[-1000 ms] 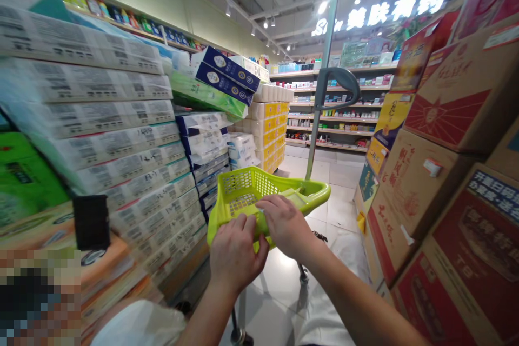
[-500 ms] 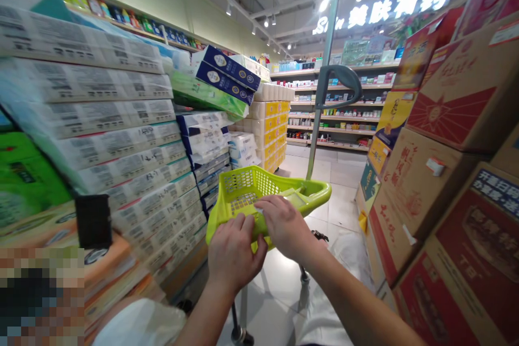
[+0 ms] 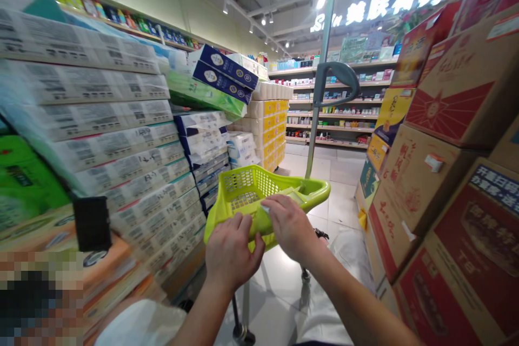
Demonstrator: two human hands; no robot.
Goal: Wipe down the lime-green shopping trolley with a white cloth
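A lime-green plastic basket point(image 3: 239, 179) with perforated walls is in front of me, mounted on a wheeled stand with a tall metal pole point(image 3: 315, 135). On its near rim, at the left, my left hand point(image 3: 231, 248) is closed, fingers over the edge and thumb below. My right hand point(image 3: 290, 224) presses bent fingers onto the same rim a little farther right. Under its fingertips shows a small piece of white cloth or tissue point(image 3: 265, 207), mostly hidden by the fingers. A grey loop handle point(image 3: 343, 84) is fixed to the pole.
Tall stacks of wrapped paper packs point(image 3: 121, 119) line the left side. Cardboard cartons point(image 3: 421, 173) are piled on the right. A black rectangular object point(image 3: 92, 223) stands at the lower left. Stocked shelves point(image 3: 336, 127) face me beyond the tiled floor point(image 3: 336, 173).
My right fingertips have slid slightly to the right along the basket's near rim, taking the white piece along. The left hand keeps its grip at nearly the same spot.
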